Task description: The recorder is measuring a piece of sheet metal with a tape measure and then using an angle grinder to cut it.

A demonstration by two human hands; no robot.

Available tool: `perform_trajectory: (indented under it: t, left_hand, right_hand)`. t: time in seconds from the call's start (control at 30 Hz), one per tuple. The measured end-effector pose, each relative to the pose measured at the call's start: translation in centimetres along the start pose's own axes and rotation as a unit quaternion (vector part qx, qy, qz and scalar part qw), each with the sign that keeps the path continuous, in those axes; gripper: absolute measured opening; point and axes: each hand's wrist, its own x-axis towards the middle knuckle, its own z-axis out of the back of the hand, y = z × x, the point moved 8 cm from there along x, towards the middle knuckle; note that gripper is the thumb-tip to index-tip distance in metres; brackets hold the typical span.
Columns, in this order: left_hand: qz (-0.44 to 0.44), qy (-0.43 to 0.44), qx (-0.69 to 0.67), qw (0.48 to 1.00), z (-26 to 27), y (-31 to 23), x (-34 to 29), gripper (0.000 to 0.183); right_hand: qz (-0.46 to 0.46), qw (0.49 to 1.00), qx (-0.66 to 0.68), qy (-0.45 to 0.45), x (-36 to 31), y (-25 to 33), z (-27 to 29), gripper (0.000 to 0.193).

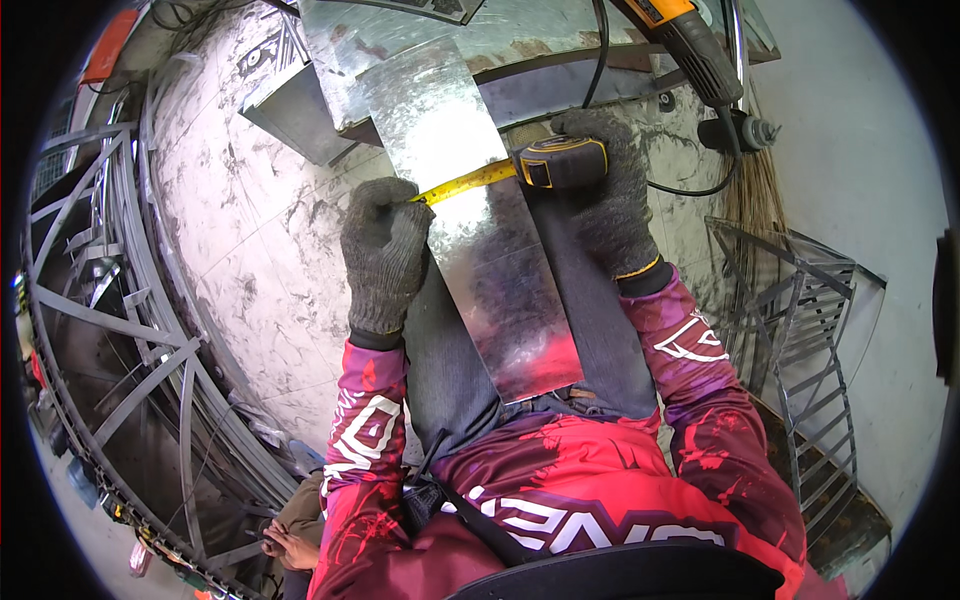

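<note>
"What could be going wrong in the head view?"

"The yellow blade (465,184) is crossing the metal sheet (492,255) on the near side of the bench (540,35); if the left hand (383,255) is losing its tip, it could be skewing or snapping back. The sheet is also sloping from the bench's near edge onto the lap (450,355), so a shifting knee could be tilting it."

"And the fingers?"

"The left ones are pinching the blade's tip at the sheet's edge, short of the bench; the right hand's (618,205) are wrapping the tape measure (565,163), closer to the bench, though partly hiding."

"How is the sheet looking?"

"Long, flat, silvery: it's glaring white near the bench, showing smudges, and mirroring red at the end farthest from the bench."
</note>
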Motion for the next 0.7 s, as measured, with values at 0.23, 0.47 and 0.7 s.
perform_trajectory:
  t: [0.23,0.47,0.7]
  left_hand:
    - [-0.002,0.006,-0.001,1.000,0.0,0.1,0.0,0.016]
    - [0.010,0.016,0.000,1.000,-0.4,0.0,0.0,0.015]
    - [0.021,0.008,0.006,1.000,-0.4,0.1,-0.2,0.014]
  right_hand:
    - [0.103,0.993,-0.044,-0.029,0.0,2.8,0.2,0.052]
    - [0.133,0.989,-0.055,-0.041,0.3,3.3,0.7,0.046]
    - [0.174,0.973,-0.146,-0.041,0.1,4.7,0.3,0.041]
